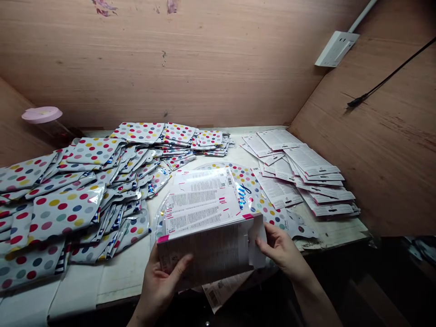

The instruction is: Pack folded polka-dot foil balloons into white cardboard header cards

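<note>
A flat cardboard packet (211, 254), white with pink corners and small print, is held tilted up at the table's front edge. My left hand (166, 277) grips its left end, thumb across the face. At its right end, my right hand (277, 245) pinches the end flap between thumb and fingers. Behind it lies a stack of printed white packets (200, 204) with pink marks. Those rest on a round polka-dot foil balloon (252, 188) with blue lettering. Below the held packet, another printed card (225, 288) sticks out past the table edge.
Piles of folded polka-dot foil balloons (68, 209) cover the left and back of the table (119, 284). White printed packets (306, 163) are heaped at right. A pink-lidded cup (42, 114) stands back left. Wooden panels enclose the table; a socket (337, 49) and black cable (391, 72) are at right.
</note>
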Action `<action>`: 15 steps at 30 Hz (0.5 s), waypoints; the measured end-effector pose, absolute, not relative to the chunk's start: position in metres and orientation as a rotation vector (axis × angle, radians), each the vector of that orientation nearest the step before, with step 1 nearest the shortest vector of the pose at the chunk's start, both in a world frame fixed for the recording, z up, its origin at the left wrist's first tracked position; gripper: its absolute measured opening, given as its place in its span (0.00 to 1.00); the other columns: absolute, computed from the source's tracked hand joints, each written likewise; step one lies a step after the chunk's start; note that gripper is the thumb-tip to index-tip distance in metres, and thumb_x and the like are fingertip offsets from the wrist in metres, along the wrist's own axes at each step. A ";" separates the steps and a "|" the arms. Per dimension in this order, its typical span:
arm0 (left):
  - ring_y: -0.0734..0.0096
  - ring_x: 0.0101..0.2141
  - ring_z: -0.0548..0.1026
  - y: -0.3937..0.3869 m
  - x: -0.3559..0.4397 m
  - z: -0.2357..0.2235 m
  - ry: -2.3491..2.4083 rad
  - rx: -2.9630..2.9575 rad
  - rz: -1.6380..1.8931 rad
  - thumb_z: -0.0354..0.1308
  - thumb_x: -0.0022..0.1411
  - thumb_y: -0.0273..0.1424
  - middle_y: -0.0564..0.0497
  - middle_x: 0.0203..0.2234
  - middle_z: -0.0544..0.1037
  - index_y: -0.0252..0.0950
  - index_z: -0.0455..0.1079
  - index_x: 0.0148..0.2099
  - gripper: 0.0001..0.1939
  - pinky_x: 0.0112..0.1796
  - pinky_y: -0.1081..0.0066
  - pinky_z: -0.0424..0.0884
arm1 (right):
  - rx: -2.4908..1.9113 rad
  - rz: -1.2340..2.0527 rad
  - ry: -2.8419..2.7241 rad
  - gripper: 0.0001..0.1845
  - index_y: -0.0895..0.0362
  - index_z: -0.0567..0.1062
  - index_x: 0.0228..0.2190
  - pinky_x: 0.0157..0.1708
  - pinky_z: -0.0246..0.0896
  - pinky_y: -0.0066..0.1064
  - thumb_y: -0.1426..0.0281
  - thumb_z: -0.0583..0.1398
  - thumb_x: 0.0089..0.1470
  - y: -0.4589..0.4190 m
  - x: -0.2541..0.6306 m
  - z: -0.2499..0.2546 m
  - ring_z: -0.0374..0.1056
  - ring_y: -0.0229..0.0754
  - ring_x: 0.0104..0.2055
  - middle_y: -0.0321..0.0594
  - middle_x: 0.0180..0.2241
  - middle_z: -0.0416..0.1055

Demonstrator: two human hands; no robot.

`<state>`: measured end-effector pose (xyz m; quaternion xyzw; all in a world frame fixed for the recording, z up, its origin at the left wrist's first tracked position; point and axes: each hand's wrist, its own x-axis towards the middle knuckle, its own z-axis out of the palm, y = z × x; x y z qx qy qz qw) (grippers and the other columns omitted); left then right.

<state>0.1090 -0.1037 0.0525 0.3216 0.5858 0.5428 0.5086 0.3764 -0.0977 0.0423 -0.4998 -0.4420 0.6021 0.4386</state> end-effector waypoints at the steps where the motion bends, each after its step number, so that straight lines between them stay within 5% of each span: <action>1: 0.62 0.35 0.81 -0.106 0.110 0.052 1.428 0.774 1.324 0.74 0.40 0.40 0.51 0.33 0.83 0.39 0.69 0.47 0.32 0.37 0.72 0.78 | -1.256 1.462 -1.083 0.17 0.55 0.76 0.42 0.40 0.66 0.32 0.62 0.64 0.52 -0.097 0.374 0.042 0.71 0.44 0.39 0.42 0.40 0.77; 7: 0.64 0.33 0.81 -0.121 0.118 0.042 1.500 0.757 1.361 0.75 0.37 0.41 0.54 0.30 0.83 0.40 0.71 0.43 0.30 0.35 0.73 0.79 | -1.318 1.459 -0.959 0.17 0.57 0.78 0.38 0.43 0.66 0.36 0.65 0.68 0.44 -0.092 0.364 0.035 0.72 0.49 0.40 0.43 0.37 0.78; 15: 0.60 0.33 0.81 -0.099 0.088 0.046 1.438 0.811 1.235 0.74 0.40 0.39 0.51 0.30 0.82 0.38 0.67 0.47 0.32 0.33 0.71 0.79 | -1.198 1.570 -1.256 0.12 0.58 0.77 0.38 0.35 0.63 0.28 0.63 0.61 0.56 -0.104 0.378 0.045 0.67 0.41 0.35 0.39 0.34 0.73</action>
